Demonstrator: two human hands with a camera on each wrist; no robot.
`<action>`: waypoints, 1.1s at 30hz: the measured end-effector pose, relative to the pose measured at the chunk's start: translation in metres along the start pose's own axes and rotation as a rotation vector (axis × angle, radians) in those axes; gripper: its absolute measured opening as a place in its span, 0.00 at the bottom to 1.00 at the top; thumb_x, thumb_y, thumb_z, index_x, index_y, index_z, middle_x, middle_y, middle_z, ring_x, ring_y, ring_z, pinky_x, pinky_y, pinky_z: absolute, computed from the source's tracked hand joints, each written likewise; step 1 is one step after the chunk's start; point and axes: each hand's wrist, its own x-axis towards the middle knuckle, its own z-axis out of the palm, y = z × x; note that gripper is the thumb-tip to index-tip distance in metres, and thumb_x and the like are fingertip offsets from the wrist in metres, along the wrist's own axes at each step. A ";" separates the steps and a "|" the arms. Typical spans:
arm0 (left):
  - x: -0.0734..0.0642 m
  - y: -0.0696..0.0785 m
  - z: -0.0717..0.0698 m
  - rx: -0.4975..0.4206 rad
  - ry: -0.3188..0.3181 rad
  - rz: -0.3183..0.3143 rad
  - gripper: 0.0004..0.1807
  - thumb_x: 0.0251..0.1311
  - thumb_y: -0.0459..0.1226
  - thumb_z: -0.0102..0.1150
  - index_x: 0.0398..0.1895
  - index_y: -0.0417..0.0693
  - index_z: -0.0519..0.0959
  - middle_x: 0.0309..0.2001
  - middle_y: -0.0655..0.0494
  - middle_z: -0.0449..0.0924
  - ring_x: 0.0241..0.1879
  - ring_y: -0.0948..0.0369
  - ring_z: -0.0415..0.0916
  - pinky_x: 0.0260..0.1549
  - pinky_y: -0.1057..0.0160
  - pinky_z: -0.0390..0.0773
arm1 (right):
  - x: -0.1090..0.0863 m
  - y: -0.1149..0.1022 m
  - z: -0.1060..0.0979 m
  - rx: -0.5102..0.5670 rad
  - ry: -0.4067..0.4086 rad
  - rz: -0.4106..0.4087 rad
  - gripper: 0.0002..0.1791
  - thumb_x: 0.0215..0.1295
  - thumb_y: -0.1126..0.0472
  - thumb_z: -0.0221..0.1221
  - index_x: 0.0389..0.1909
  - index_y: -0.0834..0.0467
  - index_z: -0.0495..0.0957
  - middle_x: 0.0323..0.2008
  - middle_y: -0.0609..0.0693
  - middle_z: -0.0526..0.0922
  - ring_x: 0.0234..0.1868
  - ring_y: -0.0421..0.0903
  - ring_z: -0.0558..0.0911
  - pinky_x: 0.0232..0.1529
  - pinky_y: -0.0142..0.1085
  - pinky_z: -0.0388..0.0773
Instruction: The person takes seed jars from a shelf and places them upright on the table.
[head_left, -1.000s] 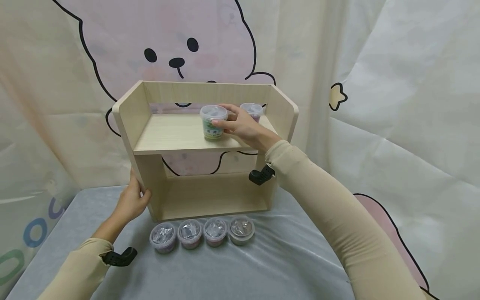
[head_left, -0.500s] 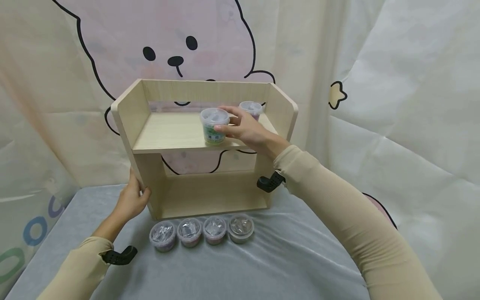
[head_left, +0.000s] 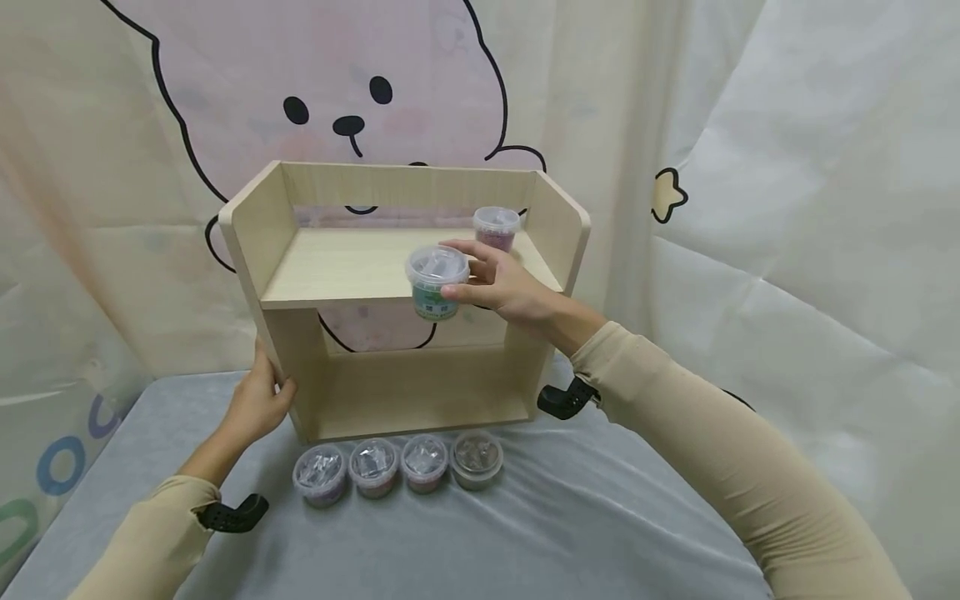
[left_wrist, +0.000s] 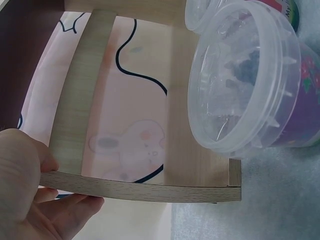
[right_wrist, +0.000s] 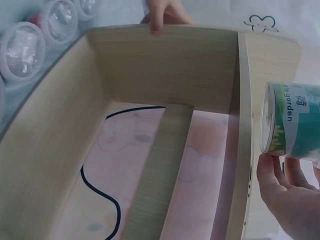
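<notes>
- Clear-lidded, green-labelled plastic cup (head_left: 431, 286), head view: pinched by the right hand (head_left: 510, 287); pale wooden shelf unit (head_left: 345, 262) behind that grip.
- Left wrist: left hand (left_wrist: 22, 192) clasps the unit's side, probably steadying it.
- Right wrist: cup gripped sidelong, likely for control.

Left hand (left_wrist: 20, 187) partly outside wrist view

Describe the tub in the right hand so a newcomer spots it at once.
Find the two-tier wooden shelf standing on the grey cloth. By its upper board's front edge, the right hand grips a clear-lidded tub. Its green label sets it apart from the pinkish tub standing on that board.
</notes>
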 end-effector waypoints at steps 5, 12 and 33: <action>0.001 0.000 -0.001 0.009 -0.006 -0.005 0.48 0.64 0.29 0.52 0.79 0.45 0.35 0.36 0.30 0.80 0.32 0.41 0.79 0.29 0.44 0.75 | -0.010 0.003 0.000 0.012 -0.018 0.012 0.37 0.69 0.72 0.56 0.77 0.56 0.57 0.69 0.62 0.70 0.67 0.52 0.73 0.70 0.49 0.69; 0.004 0.000 -0.001 0.008 -0.019 -0.019 0.47 0.64 0.29 0.51 0.80 0.45 0.35 0.39 0.28 0.80 0.35 0.38 0.80 0.31 0.40 0.75 | -0.022 0.010 -0.001 -0.018 -0.049 0.026 0.38 0.68 0.70 0.57 0.77 0.54 0.58 0.67 0.59 0.72 0.66 0.50 0.74 0.70 0.47 0.68; 0.001 0.000 -0.001 -0.005 -0.038 -0.034 0.47 0.66 0.30 0.50 0.80 0.45 0.34 0.44 0.24 0.79 0.39 0.35 0.80 0.34 0.38 0.76 | -0.061 0.037 -0.015 -0.051 -0.079 0.085 0.38 0.68 0.69 0.59 0.77 0.52 0.58 0.67 0.56 0.73 0.67 0.47 0.74 0.65 0.40 0.72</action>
